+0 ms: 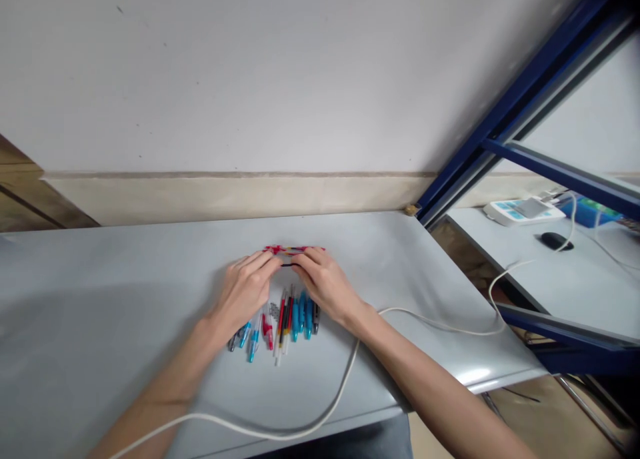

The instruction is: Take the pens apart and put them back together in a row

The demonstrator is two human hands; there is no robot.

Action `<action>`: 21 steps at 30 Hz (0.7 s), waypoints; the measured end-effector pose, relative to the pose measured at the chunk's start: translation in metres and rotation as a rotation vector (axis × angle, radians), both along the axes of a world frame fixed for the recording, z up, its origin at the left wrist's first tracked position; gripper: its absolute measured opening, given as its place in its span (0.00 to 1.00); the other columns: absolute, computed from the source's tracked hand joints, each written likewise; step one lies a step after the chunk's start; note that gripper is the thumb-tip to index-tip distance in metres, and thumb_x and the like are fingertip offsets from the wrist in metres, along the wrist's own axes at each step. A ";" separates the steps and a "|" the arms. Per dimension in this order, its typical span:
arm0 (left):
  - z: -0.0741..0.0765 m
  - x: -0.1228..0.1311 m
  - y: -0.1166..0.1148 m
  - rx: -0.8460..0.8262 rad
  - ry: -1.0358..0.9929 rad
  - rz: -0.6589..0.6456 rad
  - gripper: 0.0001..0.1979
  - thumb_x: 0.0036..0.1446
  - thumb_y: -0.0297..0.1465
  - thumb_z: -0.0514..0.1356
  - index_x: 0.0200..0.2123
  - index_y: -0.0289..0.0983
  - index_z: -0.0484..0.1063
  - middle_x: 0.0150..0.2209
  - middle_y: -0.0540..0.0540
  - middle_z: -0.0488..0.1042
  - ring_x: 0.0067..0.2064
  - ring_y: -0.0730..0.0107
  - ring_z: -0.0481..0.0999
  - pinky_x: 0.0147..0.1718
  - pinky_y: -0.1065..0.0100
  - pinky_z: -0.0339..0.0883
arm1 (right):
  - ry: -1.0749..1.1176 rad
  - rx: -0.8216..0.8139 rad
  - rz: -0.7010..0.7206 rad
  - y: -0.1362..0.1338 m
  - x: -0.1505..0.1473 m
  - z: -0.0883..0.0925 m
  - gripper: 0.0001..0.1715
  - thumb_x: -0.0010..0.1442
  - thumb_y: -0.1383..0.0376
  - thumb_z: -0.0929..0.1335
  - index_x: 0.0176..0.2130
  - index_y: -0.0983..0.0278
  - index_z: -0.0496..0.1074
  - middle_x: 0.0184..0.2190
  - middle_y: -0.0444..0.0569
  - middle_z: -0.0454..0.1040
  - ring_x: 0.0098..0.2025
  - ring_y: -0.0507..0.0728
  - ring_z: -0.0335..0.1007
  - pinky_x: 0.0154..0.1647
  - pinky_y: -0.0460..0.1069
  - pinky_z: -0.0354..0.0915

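The left hand point(245, 292) and the right hand point(325, 284) lie on the grey table point(125, 299) with fingertips meeting; both are curled and pinch a thin dark piece point(287, 265) between them, one at each end; the blur hides what the piece exactly is. Just behind the fingertips lie the red pens point(294, 249) in a row across; under the palms, toward the person, lies a pile point(280, 322) of blue, red and dark pens, partly covered by both hands. A white cable point(345, 379) runs under the right wrist; at the right, behind a blue frame point(525, 92), a mouse point(553, 241) lies on a second table point(575, 279).
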State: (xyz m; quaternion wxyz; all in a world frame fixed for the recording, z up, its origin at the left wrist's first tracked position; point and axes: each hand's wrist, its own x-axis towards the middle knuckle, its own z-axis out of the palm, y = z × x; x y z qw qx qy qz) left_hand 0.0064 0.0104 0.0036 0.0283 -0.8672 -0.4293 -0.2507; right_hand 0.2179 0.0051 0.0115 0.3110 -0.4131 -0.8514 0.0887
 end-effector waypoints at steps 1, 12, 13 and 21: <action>0.000 -0.003 0.001 -0.004 -0.030 0.037 0.16 0.61 0.17 0.50 0.41 0.39 0.74 0.39 0.47 0.77 0.41 0.63 0.76 0.39 0.65 0.64 | 0.021 -0.001 -0.028 0.001 0.004 0.001 0.13 0.74 0.67 0.59 0.44 0.62 0.72 0.38 0.52 0.72 0.41 0.60 0.67 0.45 0.54 0.64; -0.009 -0.018 0.011 -0.116 -0.287 0.168 0.16 0.57 0.17 0.51 0.38 0.40 0.74 0.38 0.50 0.79 0.39 0.68 0.77 0.37 0.69 0.63 | 0.146 -0.272 -0.008 -0.012 -0.001 0.005 0.19 0.74 0.60 0.61 0.31 0.63 0.68 0.23 0.42 0.62 0.24 0.52 0.54 0.29 0.47 0.54; -0.010 -0.016 0.011 -0.124 -0.286 0.165 0.17 0.57 0.16 0.51 0.38 0.40 0.74 0.38 0.51 0.79 0.39 0.68 0.77 0.37 0.69 0.63 | 0.121 -0.286 0.050 -0.016 -0.007 0.003 0.20 0.74 0.60 0.62 0.30 0.63 0.69 0.23 0.42 0.62 0.25 0.52 0.55 0.30 0.47 0.55; -0.010 -0.008 0.007 -0.157 -0.377 0.161 0.16 0.56 0.15 0.52 0.37 0.40 0.73 0.37 0.51 0.79 0.39 0.69 0.78 0.36 0.70 0.65 | 0.115 -0.303 0.236 -0.020 -0.022 -0.005 0.18 0.66 0.79 0.62 0.42 0.62 0.76 0.37 0.48 0.74 0.38 0.55 0.68 0.40 0.47 0.62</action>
